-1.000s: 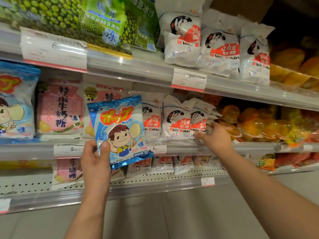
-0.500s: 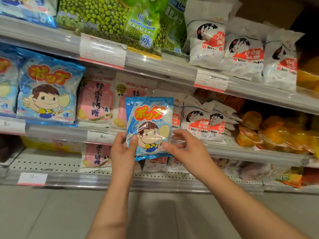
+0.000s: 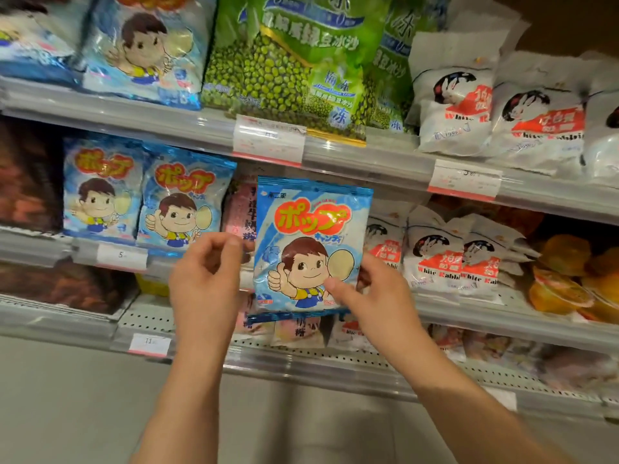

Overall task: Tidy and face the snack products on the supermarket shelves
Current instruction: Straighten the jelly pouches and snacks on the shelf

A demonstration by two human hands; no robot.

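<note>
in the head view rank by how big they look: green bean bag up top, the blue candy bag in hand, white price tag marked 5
1. green bean bag
2. blue candy bag, held nearer the camera, so its true size against the first is unsure
3. price tag marked 5

Supermarket aisle with tiered grey metal shelving under soft indoor light.

Three shelf levels (image 3: 368, 155) run across the view, each fronted by a clear rail with white price tags (image 3: 268, 139). The bottom deck (image 3: 150, 318) is perforated. A plain grey floor (image 3: 60, 396) lies below.
</note>
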